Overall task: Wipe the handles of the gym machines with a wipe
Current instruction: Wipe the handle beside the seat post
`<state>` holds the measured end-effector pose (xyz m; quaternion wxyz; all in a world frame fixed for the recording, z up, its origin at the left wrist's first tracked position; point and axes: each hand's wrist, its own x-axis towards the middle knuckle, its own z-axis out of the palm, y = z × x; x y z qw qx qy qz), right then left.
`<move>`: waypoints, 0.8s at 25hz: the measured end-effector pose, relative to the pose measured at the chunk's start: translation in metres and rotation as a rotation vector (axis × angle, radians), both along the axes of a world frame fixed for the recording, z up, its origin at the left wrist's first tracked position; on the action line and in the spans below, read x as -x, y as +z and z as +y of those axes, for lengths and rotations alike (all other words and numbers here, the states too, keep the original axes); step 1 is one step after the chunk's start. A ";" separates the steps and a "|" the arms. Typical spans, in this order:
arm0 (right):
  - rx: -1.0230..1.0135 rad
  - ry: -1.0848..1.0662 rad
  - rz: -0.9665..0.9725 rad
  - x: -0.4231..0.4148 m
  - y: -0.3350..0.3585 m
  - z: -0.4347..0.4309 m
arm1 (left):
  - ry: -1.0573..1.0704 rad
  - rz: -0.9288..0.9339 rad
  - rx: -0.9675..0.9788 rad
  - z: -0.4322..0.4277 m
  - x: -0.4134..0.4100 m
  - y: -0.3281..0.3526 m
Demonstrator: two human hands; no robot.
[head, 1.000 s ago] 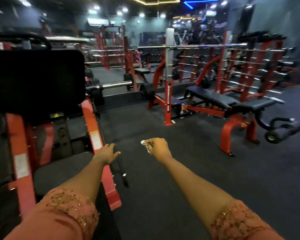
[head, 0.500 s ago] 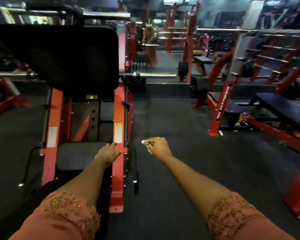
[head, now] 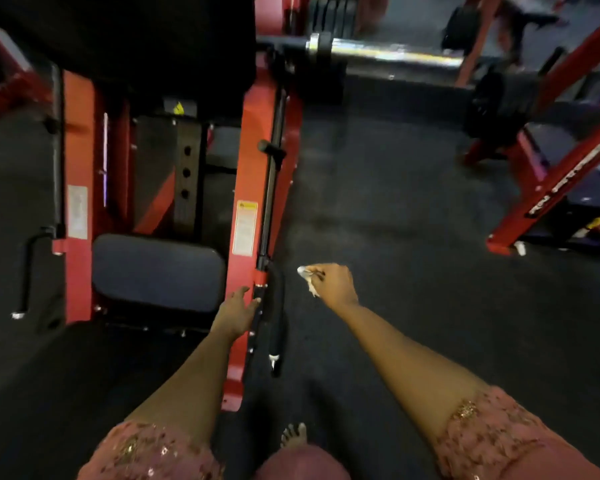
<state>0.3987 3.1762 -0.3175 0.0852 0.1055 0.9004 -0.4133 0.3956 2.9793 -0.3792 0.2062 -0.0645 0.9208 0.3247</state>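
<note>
A red leg-press style machine [head: 250, 174] fills the left half of the head view. Its black padded handle [head: 278, 317] runs along the right side rail, close below me. My right hand [head: 335, 284] pinches a small white wipe [head: 307, 277] just right of the handle's top end, apart from it. My left hand [head: 236, 313] reaches out with fingers extended, right beside the red rail and the handle's left side. A second black handle [head: 30, 268] sits on the machine's far left side.
The machine's dark seat pad [head: 156, 268] lies left of my left hand. A loaded chrome bar [head: 388, 53] crosses the top. Another red machine frame [head: 561, 181] stands at the right. Dark rubber floor [head: 395, 220] spreads between them. My bare foot [head: 293, 434] shows below.
My view swung left and down, and I came closer to the red machine. Both hands now hover by its right handle; the right hand still holds the wipe.
</note>
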 end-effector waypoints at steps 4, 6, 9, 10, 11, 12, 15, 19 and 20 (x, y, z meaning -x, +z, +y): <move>0.093 -0.148 -0.109 0.066 -0.089 0.019 | 0.260 -0.121 -0.171 0.034 0.044 -0.074; 0.116 -0.235 -0.166 0.087 -0.141 0.027 | 0.435 -0.181 -0.282 0.047 0.060 -0.110; 0.181 -0.313 -0.285 0.119 -0.231 0.034 | 0.612 -0.237 -0.381 0.064 0.090 -0.181; 0.193 -0.299 -0.310 0.126 -0.250 0.035 | 0.623 -0.248 -0.389 0.068 0.097 -0.197; 0.200 -0.270 -0.317 0.135 -0.271 0.036 | 0.624 -0.252 -0.400 0.072 0.105 -0.217; 0.196 -0.225 -0.313 0.146 -0.288 0.037 | 0.622 -0.253 -0.405 0.075 0.113 -0.234; 0.207 -0.119 -0.208 0.186 -0.325 0.029 | 0.670 -0.234 -0.436 0.079 0.134 -0.281; 0.345 0.062 -0.001 0.226 -0.342 -0.003 | 0.776 -0.196 -0.562 0.090 0.142 -0.301; 0.362 0.114 0.033 0.230 -0.346 -0.011 | 0.798 -0.188 -0.593 0.092 0.141 -0.301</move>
